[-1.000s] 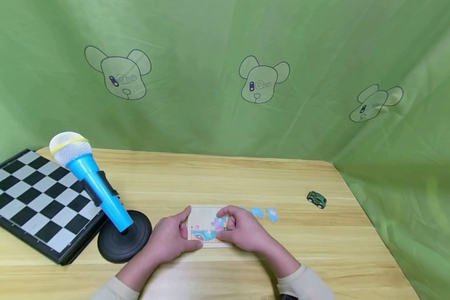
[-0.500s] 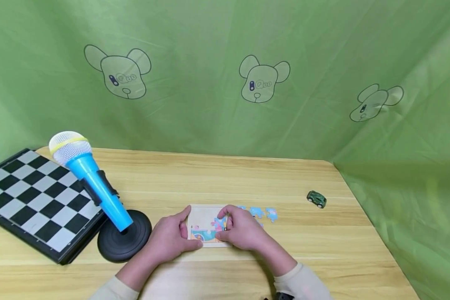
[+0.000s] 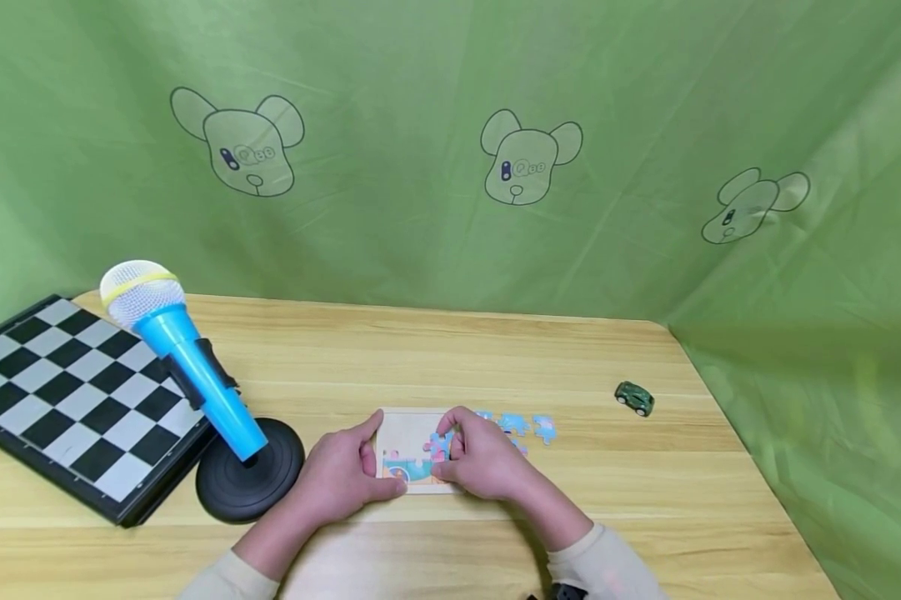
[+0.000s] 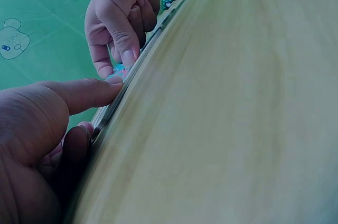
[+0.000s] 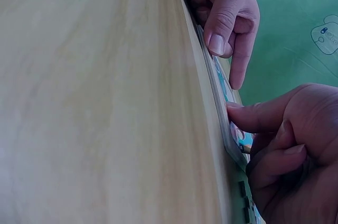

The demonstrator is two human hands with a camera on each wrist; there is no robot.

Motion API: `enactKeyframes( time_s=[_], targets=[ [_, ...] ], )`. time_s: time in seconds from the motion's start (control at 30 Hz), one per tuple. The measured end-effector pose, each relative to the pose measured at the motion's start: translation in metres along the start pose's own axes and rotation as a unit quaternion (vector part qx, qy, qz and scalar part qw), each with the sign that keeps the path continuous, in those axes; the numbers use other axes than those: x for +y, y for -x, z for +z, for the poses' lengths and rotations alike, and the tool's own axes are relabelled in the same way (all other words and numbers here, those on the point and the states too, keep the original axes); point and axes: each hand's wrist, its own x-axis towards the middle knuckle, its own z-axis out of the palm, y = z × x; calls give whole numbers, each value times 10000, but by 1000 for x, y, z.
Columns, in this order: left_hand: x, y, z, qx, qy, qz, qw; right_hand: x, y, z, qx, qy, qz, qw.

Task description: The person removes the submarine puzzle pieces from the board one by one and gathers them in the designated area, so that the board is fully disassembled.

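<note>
A shallow wooden puzzle tray (image 3: 402, 427) lies on the table, its front strip covered by a picture of turquoise and orange pieces. My left hand (image 3: 342, 471) grips the tray's left side, thumb along the front edge and index finger at the back corner. Over the tray's right part, my right hand (image 3: 488, 457) pinches a blue-and-pink puzzle piece (image 3: 439, 447) between thumb and index finger. Its other fingers are curled in. In the left wrist view, the right thumb and index finger come down around the piece. Right of the tray lie several loose puzzle pieces (image 3: 544, 428), partly hidden behind the right hand.
A blue toy microphone (image 3: 198, 362) leans on a round black base (image 3: 250, 483) to the left. Behind it lies a black-and-white chessboard (image 3: 75, 392). A small green toy car (image 3: 633, 399) stands at the right. Green printed cloth (image 3: 420, 233) hangs behind the wooden table (image 3: 608, 483).
My right hand and forearm have shifted slightly left, and more of the loose pieces beside it show. The left hand stays in place on the tray.
</note>
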Motion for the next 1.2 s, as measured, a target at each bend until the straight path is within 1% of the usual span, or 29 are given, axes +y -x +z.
enactKeyframes(
  time_s=[0.17,0.3,0.53,0.73,0.87,0.97,1.2],
  targets=[
    [1,0,0,22,-15,27,10000,-2,1,1,32,-32,-24,10000],
    [0,0,0,25,-16,19,10000,-3,1,0,0,94,-73,9999],
    [1,0,0,-4,17,6,10000,-7,4,-12,0,125,-91,9999],
    [1,0,0,12,-4,6,10000,-1,3,-16,-244,349,-43,9991],
    [1,0,0,12,13,16,10000,1,4,-16,-294,347,-95,9989],
    [1,1,0,19,27,19,10000,1,7,-17,-249,306,-166,9991],
    [2,1,0,37,21,8,10000,5,19,-25,69,251,-224,9994]
  ],
)
